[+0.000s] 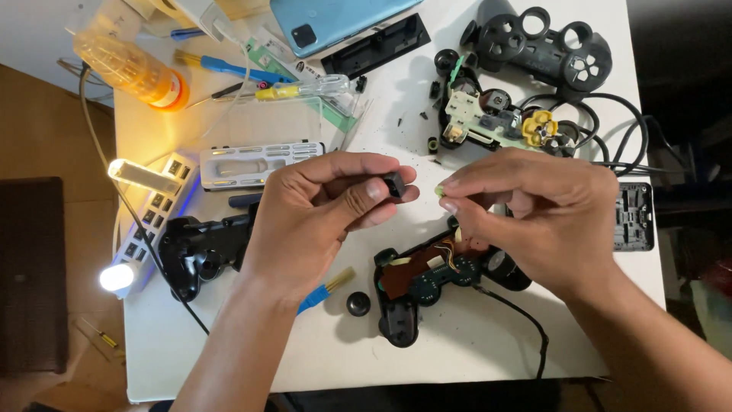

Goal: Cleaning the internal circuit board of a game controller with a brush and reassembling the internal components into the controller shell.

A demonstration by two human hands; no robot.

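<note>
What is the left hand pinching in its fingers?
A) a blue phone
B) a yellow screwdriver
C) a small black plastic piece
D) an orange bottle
C: the left hand pinches a small black plastic piece between thumb and fingers, above the white table.

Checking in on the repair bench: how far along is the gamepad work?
Done: the open gamepad shows its bare board; an empty front shell lies apart. In hand: left hand pinches a small black part, right hand a tiny pale piece. Left: nothing reassembled.
</note>
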